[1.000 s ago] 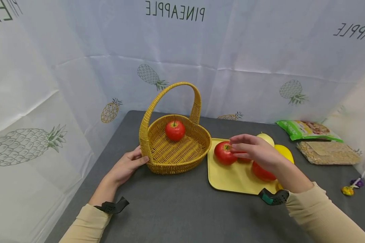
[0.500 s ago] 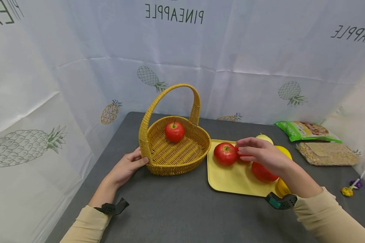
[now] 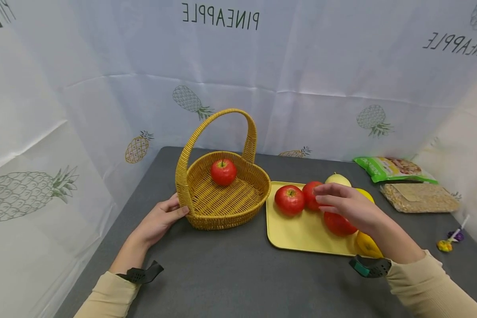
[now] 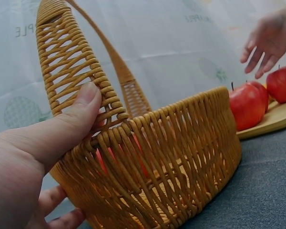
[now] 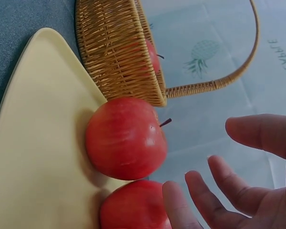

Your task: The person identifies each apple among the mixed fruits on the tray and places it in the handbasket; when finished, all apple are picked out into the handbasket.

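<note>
1. Basket [image 3: 206,221] (12 o'clock the far side): entry free from above at 5; inner apple [image 3: 223,172] obstructs 12; handle [image 3: 232,110] arches from 8 to 1.
2. Left hand [image 3: 159,223]: blocks basket's 8 o'clock.
3. Tray [image 3: 292,234]: room at 7; outer apple [image 3: 289,200] stands at 10.
4. Right hand [image 3: 351,205]: obstructs above tray's 2 o'clock.
5. Surface [image 3: 238,274]: open lane at basket's 6.

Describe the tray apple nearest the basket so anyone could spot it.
Find the wicker basket, then the yellow tray just right of it in the head view. This apple is the red one at the tray's basket end. Unlike the middle apple and rightmost apple, it isn't partly covered there by the right hand.
</note>
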Tool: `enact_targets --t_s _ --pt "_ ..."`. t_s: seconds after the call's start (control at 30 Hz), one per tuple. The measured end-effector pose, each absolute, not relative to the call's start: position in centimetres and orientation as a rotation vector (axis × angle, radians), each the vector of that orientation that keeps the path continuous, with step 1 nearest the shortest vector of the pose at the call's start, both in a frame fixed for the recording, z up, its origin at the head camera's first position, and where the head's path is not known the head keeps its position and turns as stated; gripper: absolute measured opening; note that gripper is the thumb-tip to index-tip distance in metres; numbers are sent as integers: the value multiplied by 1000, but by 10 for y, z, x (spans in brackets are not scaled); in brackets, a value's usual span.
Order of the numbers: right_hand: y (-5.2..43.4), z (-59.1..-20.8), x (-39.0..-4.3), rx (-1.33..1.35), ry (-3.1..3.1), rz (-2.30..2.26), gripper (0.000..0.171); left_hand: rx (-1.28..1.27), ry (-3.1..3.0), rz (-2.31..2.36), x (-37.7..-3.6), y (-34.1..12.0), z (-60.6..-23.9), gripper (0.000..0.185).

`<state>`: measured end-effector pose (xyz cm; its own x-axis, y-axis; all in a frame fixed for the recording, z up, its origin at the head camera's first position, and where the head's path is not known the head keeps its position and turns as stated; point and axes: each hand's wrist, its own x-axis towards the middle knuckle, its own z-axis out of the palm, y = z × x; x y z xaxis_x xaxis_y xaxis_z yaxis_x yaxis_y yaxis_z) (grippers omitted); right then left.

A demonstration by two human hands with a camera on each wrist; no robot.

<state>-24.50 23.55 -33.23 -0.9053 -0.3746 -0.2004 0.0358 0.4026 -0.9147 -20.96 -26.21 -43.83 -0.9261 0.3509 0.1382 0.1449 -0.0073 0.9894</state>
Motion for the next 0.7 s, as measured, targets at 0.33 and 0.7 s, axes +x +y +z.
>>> enact_targets --t_s 0.33,0.7 --pt "247 -334 -236 -323 2341 -1483 59 541 2087 2070 -210 -263 -439 50" --pt "259 -332 -224 -293 2375 -1478 59 533 2086 2076 -209 -261 -437 51"
